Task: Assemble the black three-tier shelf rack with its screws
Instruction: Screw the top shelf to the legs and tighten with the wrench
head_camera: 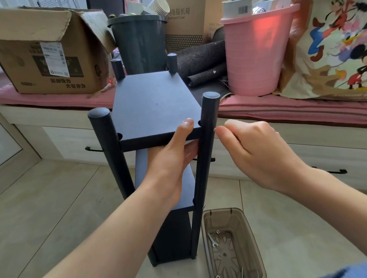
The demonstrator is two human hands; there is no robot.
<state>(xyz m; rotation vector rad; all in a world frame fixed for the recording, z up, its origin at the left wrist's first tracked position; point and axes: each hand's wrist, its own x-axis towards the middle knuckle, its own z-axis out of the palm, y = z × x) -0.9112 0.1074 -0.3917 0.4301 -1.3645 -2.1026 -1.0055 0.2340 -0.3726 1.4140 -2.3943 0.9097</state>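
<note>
- Pale floor tiles (52, 202) underfoot, and along the back a window seat with a pink cushion (284, 110) crowded by a cardboard box (42, 57), a dark bin (139, 44) and a pink bucket (257, 53).
- Centre stage, the black shelf rack (154, 104) stands upright on the floor, four round posts up, top board seated between them, lower tiers visible beneath.
- Left hand (175, 156) grips the near edge of the top board, thumb on top, fingers curled underneath, steadying it.
- Right hand (250, 147) sits just beside the near right post (208, 137), fingertips pinched together at the level of the board; whether a screw is between them, I cannot tell, it is too small or hidden.
- Risk one: if the board's hole and the post's hole are out of line, a screw could go in crooked and bind. The left hand's hold looks like the only thing keeping that level.
- Risk two: pushing sideways on that post could tip this tall, narrow rack toward the window seat.
- Risk three: a fumbled screw could drop and roll across the tiles.
- Down by the rack's foot, touching or nearly so, a brown plastic tray (255, 242) holds a small wrench (212, 241) and a few loose fittings; a knock from a shifting post could spill them.
</note>
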